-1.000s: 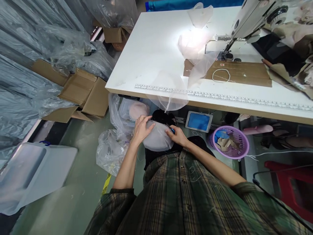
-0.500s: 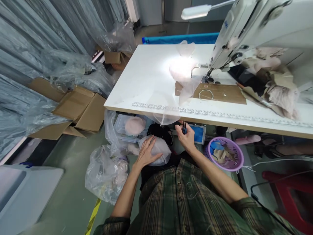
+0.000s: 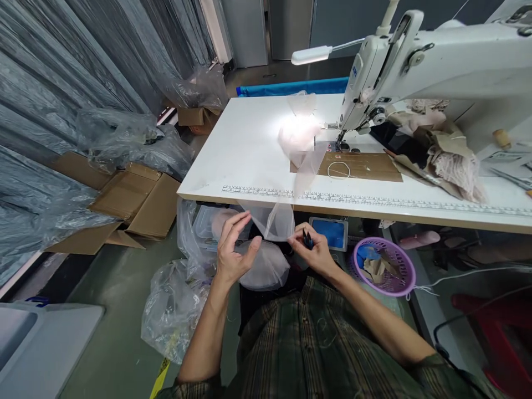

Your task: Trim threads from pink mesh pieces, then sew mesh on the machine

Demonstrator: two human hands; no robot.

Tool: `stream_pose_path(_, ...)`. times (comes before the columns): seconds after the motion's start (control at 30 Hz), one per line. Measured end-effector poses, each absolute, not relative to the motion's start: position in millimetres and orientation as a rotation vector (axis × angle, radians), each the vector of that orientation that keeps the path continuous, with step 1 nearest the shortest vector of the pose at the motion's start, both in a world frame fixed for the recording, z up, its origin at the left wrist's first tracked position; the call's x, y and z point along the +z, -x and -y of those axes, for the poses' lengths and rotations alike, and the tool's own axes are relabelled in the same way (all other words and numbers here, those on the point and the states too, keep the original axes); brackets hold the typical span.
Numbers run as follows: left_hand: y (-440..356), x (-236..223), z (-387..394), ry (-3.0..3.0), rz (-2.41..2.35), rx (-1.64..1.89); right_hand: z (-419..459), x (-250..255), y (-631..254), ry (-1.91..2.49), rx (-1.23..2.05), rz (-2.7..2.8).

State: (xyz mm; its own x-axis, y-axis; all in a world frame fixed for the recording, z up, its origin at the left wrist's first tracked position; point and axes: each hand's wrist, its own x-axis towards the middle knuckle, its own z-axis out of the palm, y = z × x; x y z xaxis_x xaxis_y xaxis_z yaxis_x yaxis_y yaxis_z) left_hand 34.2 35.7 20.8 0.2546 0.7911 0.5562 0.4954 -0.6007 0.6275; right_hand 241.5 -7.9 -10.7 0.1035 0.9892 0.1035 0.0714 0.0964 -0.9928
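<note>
A sheer mesh piece (image 3: 277, 219) hangs over the front edge of the white sewing table (image 3: 253, 144), trailing from more mesh under the sewing machine (image 3: 419, 66). My right hand (image 3: 312, 252) is closed on a small dark-handled thread snip and pinches the lower edge of the hanging mesh. My left hand (image 3: 233, 249) is lifted with fingers spread, just left of that mesh, holding nothing. A rounded pale mesh piece (image 3: 266, 269) rests on my lap below both hands.
A purple basket (image 3: 384, 266) of scraps stands under the table at the right, next to a blue-lidded box (image 3: 330, 233). Plastic bags (image 3: 174, 310) and cardboard boxes (image 3: 137, 199) lie on the floor at the left. Beige fabric is heaped right of the machine.
My left hand has lifted off the pale piece on my lap and opened. My right hand with the snip has moved to the hanging mesh and pinched its edge. The view tilted up.
</note>
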Motion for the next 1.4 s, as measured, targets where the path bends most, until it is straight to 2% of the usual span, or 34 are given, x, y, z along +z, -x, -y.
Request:
stream_pose_path(0.2, -56, 15, -42, -2.102, -0.893, 1.033, 52, 9, -242, 0.977, 1.299, 1.556)
stream_pose_path(0.4, -78, -10, -34, -1.593, -0.555, 0.645, 70, 7, -248, 0.938, 1.466, 1.617)
stream_pose_path(0.5, -79, -15, -26, -1.327, -0.567, 0.677, 73, 5, -253, 0.985, 1.514, 1.548)
stream_pose_path(0.67, -67, -16, -20, -1.188, -0.863, 0.631, 68, -2, -264, 1.121, 1.616, 1.472)
stream_pose_path(0.9, -59, -14, -18, -1.214, -0.990, 0.620, 34, -11, -265, 1.421, 1.380, 1.582)
stream_pose_path(1.4, -58, -8, -20, -1.264, -1.005, 0.621, 17, -14, -250, 1.444, 1.307, 1.640)
